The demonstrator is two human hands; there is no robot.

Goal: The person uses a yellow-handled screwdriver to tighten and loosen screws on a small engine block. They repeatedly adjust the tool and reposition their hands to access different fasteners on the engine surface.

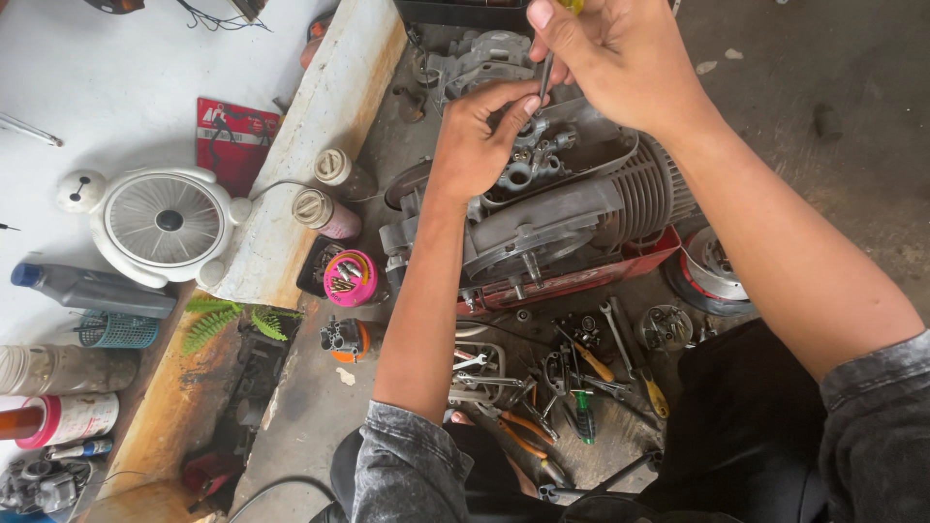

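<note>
Engine block [572,208], grey and finned, sits at twelve o'clock on a red tray [620,269] on the floor. I see my left hand [480,145] curled loosely, fingertips pressed on the engine's open top. My right hand [610,53] is closed around a screwdriver [546,76], tip down beside those fingers. Loose tools [572,383] lie at six o'clock.

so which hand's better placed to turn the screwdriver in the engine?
Right, likely. The right hand grips the screwdriver from above, shaft down into the engine. The left hand rests on the engine with fingertips at the shaft, steadying.
</note>
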